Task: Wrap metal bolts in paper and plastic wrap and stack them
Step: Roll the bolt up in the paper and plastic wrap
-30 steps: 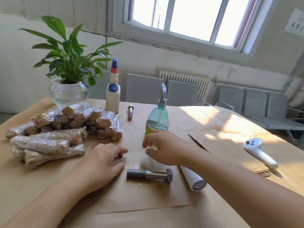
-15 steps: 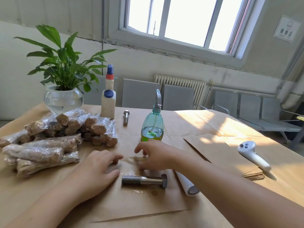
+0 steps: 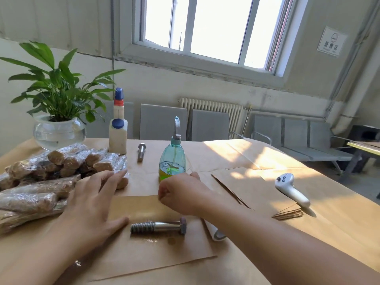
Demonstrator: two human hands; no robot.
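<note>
Brown paper sheet under flat left hand; right hand pinches its folded far edge, bolt between

A white sign on the wall, upper right of the frame, carries a dark round emblem above a row of three characters, too blurred to read. The bottles on the bench show no legible label, and no other text can be made out.
</note>
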